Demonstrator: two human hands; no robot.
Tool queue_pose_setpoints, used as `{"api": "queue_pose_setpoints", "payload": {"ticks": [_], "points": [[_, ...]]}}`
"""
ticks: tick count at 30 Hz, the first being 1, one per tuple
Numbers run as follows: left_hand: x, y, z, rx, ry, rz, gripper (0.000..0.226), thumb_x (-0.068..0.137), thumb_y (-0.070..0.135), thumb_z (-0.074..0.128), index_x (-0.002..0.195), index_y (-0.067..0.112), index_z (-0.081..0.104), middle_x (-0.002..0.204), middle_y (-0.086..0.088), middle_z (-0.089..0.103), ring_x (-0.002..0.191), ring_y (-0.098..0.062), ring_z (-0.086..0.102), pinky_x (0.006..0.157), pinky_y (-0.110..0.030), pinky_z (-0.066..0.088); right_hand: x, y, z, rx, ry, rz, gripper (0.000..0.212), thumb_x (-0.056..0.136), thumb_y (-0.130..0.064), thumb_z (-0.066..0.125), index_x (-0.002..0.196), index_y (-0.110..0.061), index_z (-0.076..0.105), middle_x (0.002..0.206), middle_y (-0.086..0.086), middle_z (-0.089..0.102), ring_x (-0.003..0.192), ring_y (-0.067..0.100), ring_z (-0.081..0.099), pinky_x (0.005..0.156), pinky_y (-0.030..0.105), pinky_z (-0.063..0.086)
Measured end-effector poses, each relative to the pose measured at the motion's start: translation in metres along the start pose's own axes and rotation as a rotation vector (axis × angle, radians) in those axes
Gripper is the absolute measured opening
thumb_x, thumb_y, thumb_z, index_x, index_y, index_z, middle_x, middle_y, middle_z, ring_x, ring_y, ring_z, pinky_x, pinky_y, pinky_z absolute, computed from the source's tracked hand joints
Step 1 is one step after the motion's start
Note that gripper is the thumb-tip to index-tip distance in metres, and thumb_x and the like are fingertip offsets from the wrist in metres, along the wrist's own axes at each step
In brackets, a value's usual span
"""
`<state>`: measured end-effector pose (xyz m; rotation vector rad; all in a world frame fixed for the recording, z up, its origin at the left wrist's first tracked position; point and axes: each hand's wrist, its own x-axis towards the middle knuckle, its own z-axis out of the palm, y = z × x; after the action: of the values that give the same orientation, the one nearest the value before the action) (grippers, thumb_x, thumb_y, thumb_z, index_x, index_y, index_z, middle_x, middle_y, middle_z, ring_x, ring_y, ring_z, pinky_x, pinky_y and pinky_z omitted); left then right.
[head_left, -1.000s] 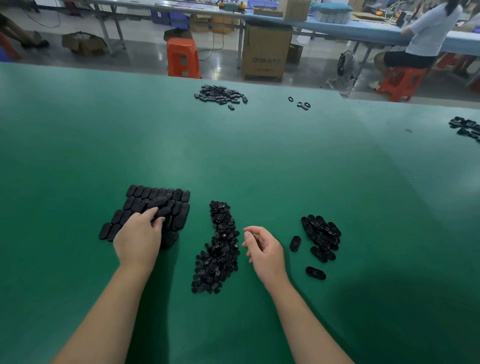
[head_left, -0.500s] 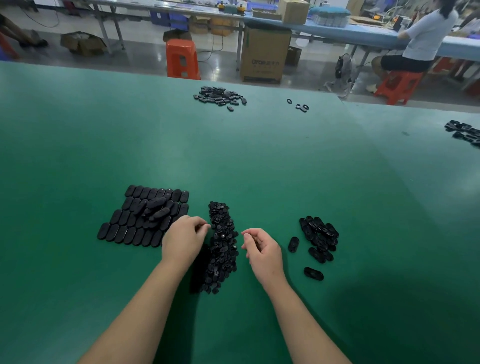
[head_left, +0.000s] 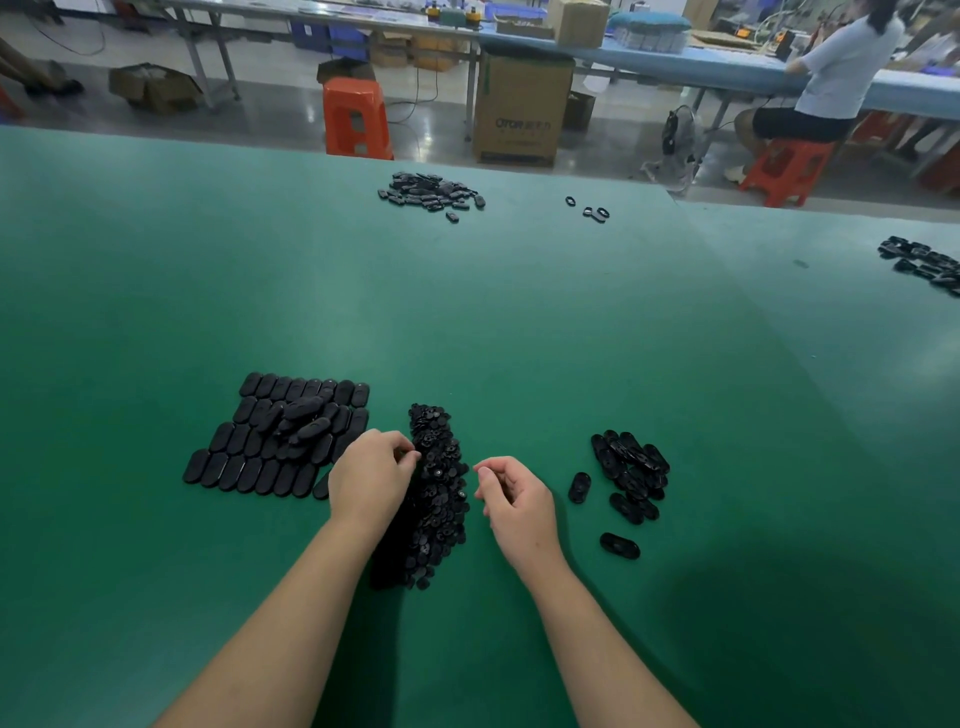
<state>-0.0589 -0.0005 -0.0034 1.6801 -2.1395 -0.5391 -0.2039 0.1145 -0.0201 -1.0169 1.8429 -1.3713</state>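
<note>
The long heap of small black round plastic pieces lies between our hands on the green felt table. Our left hand has left the rows of black oval plastic covers and now pinches at the heap's edge: picking the next piece, we judge. Whether it caught one we cannot tell; our right hand stays curled, its contents hidden.
</note>
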Motion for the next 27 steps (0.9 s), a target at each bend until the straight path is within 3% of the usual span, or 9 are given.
{"api": "queue_pose_setpoints", "payload": {"ticks": [4, 7, 9, 12, 17, 20, 23, 27], "points": [[-0.008, -0.006, -0.002, -0.135, -0.015, 0.072, 0.005, 0.093, 0.027, 0.067, 0.088, 0.025, 0.068, 0.087, 0.011, 0.061, 0.071, -0.008, 0.057, 0.06, -0.03, 0.047, 0.0, 0.0, 0.0, -0.015, -0.004, -0.001, 0.016, 0.1, -0.027, 0.059, 0.089, -0.032, 0.069, 0.078, 0.004, 0.069, 0.06, 0.008, 0.053, 0.056, 0.032, 0.046], [-0.019, -0.016, -0.003, -0.293, 0.025, 0.068, 0.013, 0.09, 0.021, 0.068, 0.08, 0.026, 0.063, 0.074, 0.012, 0.061, 0.06, -0.006, 0.055, 0.054, -0.022, 0.041, 0.0, 0.0, 0.001, -0.029, -0.004, 0.005, 0.018, 0.1, -0.026, 0.059, 0.088, -0.034, 0.068, 0.078, 0.004, 0.069, 0.058, 0.009, 0.052, 0.054, 0.031, 0.044], [-0.027, -0.021, -0.002, -0.36, 0.057, 0.041, 0.017, 0.089, 0.018, 0.069, 0.077, 0.027, 0.061, 0.067, 0.01, 0.059, 0.063, -0.005, 0.055, 0.053, -0.018, 0.038, -0.001, -0.001, 0.001, -0.047, -0.005, 0.003, 0.019, 0.1, -0.025, 0.058, 0.088, -0.035, 0.068, 0.078, 0.005, 0.069, 0.057, 0.009, 0.051, 0.053, 0.03, 0.043], [-0.031, -0.024, -0.001, -0.392, 0.079, 0.013, 0.019, 0.087, 0.017, 0.069, 0.074, 0.027, 0.059, 0.064, 0.008, 0.057, 0.059, -0.007, 0.052, 0.052, -0.02, 0.038, -0.001, -0.004, 0.001, -0.069, -0.033, 0.006, 0.017, 0.101, -0.023, 0.059, 0.09, -0.033, 0.068, 0.079, 0.007, 0.069, 0.058, 0.008, 0.051, 0.054, 0.029, 0.043], [-0.027, -0.022, -0.001, -0.406, 0.081, 0.012, 0.021, 0.088, 0.017, 0.068, 0.073, 0.026, 0.056, 0.06, 0.005, 0.056, 0.059, -0.009, 0.052, 0.048, -0.016, 0.036, 0.001, -0.015, -0.012, -0.21, -0.222, 0.008, 0.013, 0.101, -0.03, 0.059, 0.091, -0.032, 0.068, 0.069, -0.015, 0.062, 0.061, -0.001, 0.051, 0.06, 0.017, 0.045], [-0.027, -0.023, 0.0, -0.451, 0.08, 0.013, 0.021, 0.089, 0.016, 0.067, 0.073, 0.026, 0.056, 0.059, 0.005, 0.055, 0.055, -0.006, 0.049, 0.048, -0.017, 0.037, 0.007, -0.021, -0.039, -0.391, -0.191, -0.005, 0.013, 0.1, -0.032, 0.059, 0.092, -0.032, 0.069, 0.068, -0.028, 0.063, 0.063, -0.007, 0.057, 0.059, 0.01, 0.045], [-0.027, -0.024, 0.0, -0.501, 0.089, -0.007, 0.019, 0.09, 0.017, 0.067, 0.075, 0.026, 0.058, 0.061, 0.005, 0.057, 0.053, -0.005, 0.047, 0.048, -0.016, 0.037, 0.02, -0.026, -0.077, -0.71, -0.1, 0.053, 0.018, 0.099, -0.038, 0.058, 0.109, -0.027, 0.07, 0.09, -0.017, 0.068, 0.082, 0.004, 0.063, 0.078, 0.028, 0.053], [-0.027, -0.026, 0.001, -0.524, 0.085, -0.013, 0.018, 0.09, 0.019, 0.068, 0.076, 0.027, 0.059, 0.063, 0.004, 0.059, 0.054, -0.005, 0.049, 0.049, -0.018, 0.039, 0.031, -0.029, -0.107, -1.108, -0.165, 0.147, 0.037, 0.1, -0.047, 0.05, 0.125, -0.022, 0.061, 0.109, -0.003, 0.068, 0.096, 0.018, 0.063, 0.074, 0.031, 0.047]]}}
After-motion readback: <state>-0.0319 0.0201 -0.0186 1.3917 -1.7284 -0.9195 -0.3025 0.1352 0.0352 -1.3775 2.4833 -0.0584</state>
